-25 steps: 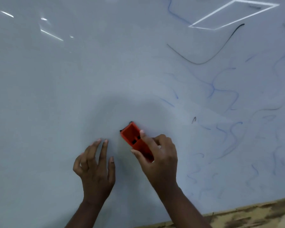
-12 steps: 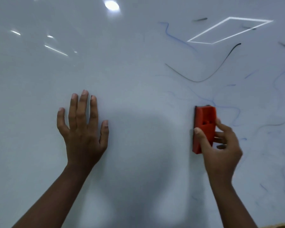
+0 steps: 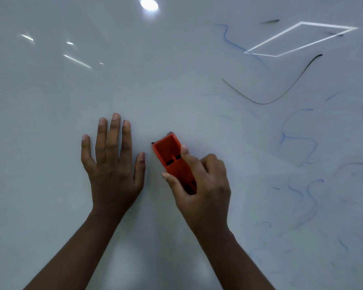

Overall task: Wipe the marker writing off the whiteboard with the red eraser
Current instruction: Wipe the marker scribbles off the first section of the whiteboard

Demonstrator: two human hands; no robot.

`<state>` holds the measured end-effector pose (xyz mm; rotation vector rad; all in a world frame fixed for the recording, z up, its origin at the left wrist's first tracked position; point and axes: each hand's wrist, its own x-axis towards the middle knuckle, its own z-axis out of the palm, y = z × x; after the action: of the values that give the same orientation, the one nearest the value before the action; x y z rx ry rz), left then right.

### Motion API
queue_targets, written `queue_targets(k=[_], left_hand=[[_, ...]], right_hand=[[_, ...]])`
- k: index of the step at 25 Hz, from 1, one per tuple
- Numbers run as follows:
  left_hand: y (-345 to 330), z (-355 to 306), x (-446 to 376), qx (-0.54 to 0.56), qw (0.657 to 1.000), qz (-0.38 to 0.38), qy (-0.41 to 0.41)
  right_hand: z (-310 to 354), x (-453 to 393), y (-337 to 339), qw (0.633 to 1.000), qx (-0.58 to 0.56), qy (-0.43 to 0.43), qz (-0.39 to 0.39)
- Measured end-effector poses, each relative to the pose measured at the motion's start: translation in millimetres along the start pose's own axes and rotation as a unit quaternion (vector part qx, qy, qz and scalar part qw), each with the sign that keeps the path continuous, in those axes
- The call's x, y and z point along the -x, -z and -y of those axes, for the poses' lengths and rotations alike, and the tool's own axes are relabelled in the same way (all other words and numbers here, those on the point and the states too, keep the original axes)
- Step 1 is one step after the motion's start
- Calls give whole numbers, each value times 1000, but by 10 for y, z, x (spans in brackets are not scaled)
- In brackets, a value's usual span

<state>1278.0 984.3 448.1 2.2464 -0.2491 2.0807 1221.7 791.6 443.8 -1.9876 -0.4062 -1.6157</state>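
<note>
Gripping a red plastic rectangular eraser (image 3: 175,162) tilted toward 11 o'clock, the right hand (image 3: 201,185) presses it on the glossy whiteboard (image 3: 176,84); the left hand (image 3: 113,164) lies flat, fingers spread.

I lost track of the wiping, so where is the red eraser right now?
In the head view, the red eraser is low on the whiteboard near centre, gripped by the right hand, just right of the flat left hand.

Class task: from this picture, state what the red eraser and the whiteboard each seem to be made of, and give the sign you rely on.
Red eraser: likely moulded plastic; its hollow body has thin walls and a dull sheen. Whiteboard: smooth gloss surface, since it mirrors lamps; core material cannot be told.
</note>
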Motion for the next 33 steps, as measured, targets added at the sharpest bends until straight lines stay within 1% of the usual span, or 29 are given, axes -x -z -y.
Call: queue_targets(k=[3,5,7,11,13,15,17,20,24,28,31,33], left_hand=[[-4,28,13,-3,1000,-3,-7],[-1,35,19,-3,1000,-10,-11],[4,35,23,-4,1000,-14,-12],[25,39,34,11,1000,-24,-13],[77,13,3,50,998,-38,10],[136,-39,-67,85,994,-51,43],[186,-71,-198,89,993,-57,58],[210,-32,-512,71,994,-62,47],[206,85,-973,54,996,-59,35],[171,142,-1278,34,998,-47,21],[142,198,-1381,27,998,-44,25],[117,224,-1386,20,999,-46,21]], right_hand=[[70,-210,-18,1000,19,22,-9],[10,-339,65,999,28,10,-23],[-130,-413,197,998,35,-28,-45],[-594,-455,539,985,-1,-149,-87],[-807,-544,740,974,-13,-193,-116],[-929,-717,900,966,-18,-226,-125],[-928,-899,936,962,-19,-238,-129],[-686,-1020,752,971,-9,-203,-122],[-147,-874,320,992,31,-99,-69],[254,-859,51,998,46,-1,-34],[261,-1005,75,998,49,26,-35],[125,-1091,190,997,59,14,-47]])
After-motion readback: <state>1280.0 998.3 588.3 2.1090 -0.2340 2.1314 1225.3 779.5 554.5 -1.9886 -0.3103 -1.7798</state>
